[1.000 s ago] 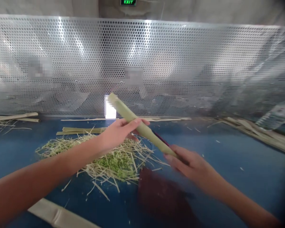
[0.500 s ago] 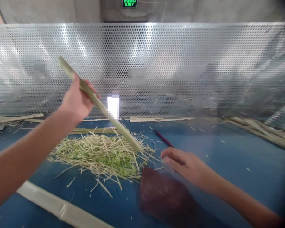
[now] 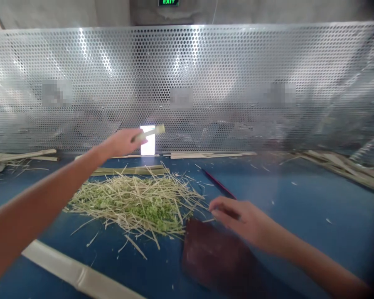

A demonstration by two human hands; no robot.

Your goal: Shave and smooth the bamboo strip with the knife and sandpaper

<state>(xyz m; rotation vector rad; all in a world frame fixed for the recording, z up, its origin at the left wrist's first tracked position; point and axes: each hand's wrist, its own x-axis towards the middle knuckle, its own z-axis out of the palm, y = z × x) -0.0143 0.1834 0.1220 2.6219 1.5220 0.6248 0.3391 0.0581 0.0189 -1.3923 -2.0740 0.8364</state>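
My left hand (image 3: 126, 141) is closed on a pale bamboo strip (image 3: 156, 130), held near the perforated panel and seen almost end-on. Below it lies a pile of thin shavings and green scrapings (image 3: 137, 199) on the blue table (image 3: 286, 216). My right hand (image 3: 232, 214) rests over the table with its fingers curled and the thumb close to them; whether anything is between them is too small to tell. Beside it are a thin dark red stick (image 3: 218, 182) and a dark reddish-brown sheet (image 3: 215, 257).
A wide split bamboo piece (image 3: 81, 274) lies at the front left. Flat strips (image 3: 131, 170) lie behind the pile. More strips sit at the back left (image 3: 25, 155) and right (image 3: 345, 166). A perforated metal panel (image 3: 237, 83) stands along the back edge.
My left hand has moved right and slightly down, turning the bamboo strip from a long diagonal to nearly end-on. My right hand has hardly moved.
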